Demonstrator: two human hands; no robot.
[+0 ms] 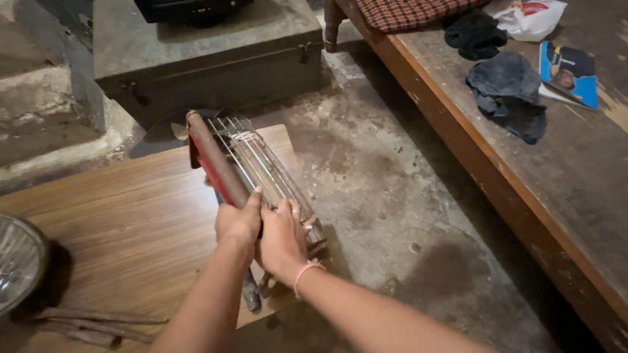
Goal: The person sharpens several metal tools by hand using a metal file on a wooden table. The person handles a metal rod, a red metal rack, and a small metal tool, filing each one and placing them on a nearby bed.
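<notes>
2 hands are gripping the near end of a long heater-like unit (252, 167), which is lying at the right edge of the wooden bench (124, 216) with that end overhanging the concrete floor (392, 189). The left hand (237, 223) is clamped around the unit's reddish-brown side rail, thumb riding up along it. The right hand (282, 236), wearing a pink thread at the wrist, is curled over the wire guard right beside the left one, fingers closed on the bars.

The unit is looking rusty and worn: a dull red body, a curved cage of thin pale wires, a darker bracket at its near end. It is probably stiff and fairly weighty, with wires that could bend or snag, so the solid rail and end bracket seem the safer holds.

Left of the unit, a round ribbed glass lamp (19, 261) is sitting on the bench. Beyond the unit, a grey metal trunk (209, 59) is standing on the floor. Right of it, dark cloths (510, 91) are lying on a long wooden platform (556, 196).
</notes>
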